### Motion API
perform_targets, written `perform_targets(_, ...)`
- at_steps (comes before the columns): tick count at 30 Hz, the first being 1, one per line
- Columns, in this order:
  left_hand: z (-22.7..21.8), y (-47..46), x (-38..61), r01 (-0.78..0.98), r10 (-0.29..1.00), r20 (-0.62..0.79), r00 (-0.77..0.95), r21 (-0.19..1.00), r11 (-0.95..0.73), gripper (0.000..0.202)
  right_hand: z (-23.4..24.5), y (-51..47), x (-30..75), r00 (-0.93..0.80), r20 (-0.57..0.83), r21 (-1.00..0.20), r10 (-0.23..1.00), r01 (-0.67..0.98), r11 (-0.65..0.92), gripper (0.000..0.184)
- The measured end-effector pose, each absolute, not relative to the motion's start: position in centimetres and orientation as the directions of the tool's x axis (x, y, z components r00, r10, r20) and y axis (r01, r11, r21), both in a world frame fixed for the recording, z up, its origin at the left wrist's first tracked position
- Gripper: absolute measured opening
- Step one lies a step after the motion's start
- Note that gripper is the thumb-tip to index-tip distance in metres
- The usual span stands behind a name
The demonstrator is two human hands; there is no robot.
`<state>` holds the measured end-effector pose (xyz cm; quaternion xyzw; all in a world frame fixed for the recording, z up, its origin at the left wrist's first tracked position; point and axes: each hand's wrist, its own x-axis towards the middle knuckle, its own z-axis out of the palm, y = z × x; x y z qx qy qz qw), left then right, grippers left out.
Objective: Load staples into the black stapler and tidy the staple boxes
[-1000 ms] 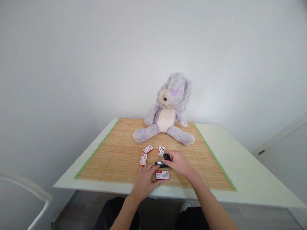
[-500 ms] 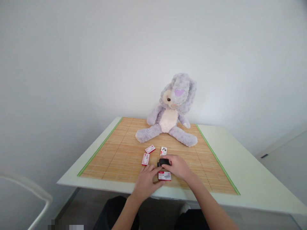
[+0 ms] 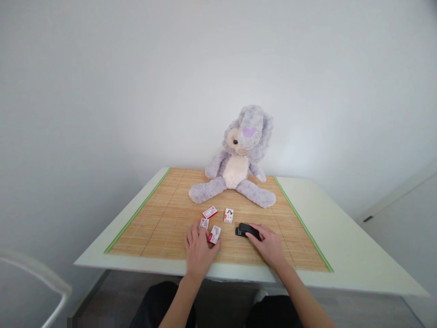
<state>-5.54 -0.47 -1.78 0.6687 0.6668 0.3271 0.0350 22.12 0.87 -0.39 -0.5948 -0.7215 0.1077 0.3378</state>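
In front of the toy bunny [image 3: 235, 172], the black stapler [image 3: 246, 228] is held in the right hand [image 3: 269, 246]. It should be hard and a bit heavy, best gripped by its sides. A small box [image 3: 214, 234], probably light and easily squashed, is touched by the left hand [image 3: 198, 250], also before the bunny; whether it is pinched cannot be told. Under the bunny, a straw mat [image 3: 164, 223] is spread on a white table [image 3: 341, 232]; a pale wall [image 3: 136, 91] is seen behind.

Lilac plush toy [image 3: 236, 172] on a slatted mat [image 3: 164, 214]
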Motion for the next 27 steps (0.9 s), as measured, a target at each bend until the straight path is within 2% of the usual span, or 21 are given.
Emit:
perform_targets(5, -2.6, 1.1, -5.4, 0.888, 0.914, 0.37, -0.169, 0.46, -0.022, 0.034, -1.0, 0.7, 21.7, -0.05, 0.425, -0.545, 0.904, 0.783, 0.299, 0.044)
perform_targets(12, -2.6, 2.6, -5.2, 0.894, 0.913, 0.345, -0.218, 0.445, 0.045, 0.044, -1.3, 0.7, 21.6, -0.056, 0.45, -0.539, 0.892, 0.779, 0.321, 0.04)
perform_targets(19, -2.0, 3.0, -5.6, 0.912, 0.932, 0.351, -0.092, 0.405, -0.063, 0.067, -1.5, 0.6, 21.6, -0.049, 0.444, -0.544, 0.894, 0.779, 0.313, 0.039)
perform_targets(23, -2.0, 3.7, -5.9, 0.912, 0.94, 0.34, 0.029, 0.376, -0.164, 0.065, -1.1, 0.4, 21.6, -0.057, 0.439, -0.546, 0.897, 0.776, 0.316, 0.036)
perform_targets(27, -2.2, 4.0, -6.2, 0.915, 0.941, 0.332, 0.06, 0.358, -0.185, 0.063, -0.9, 0.4, 21.4, -0.062, 0.441, -0.544, 0.896, 0.775, 0.321, 0.036)
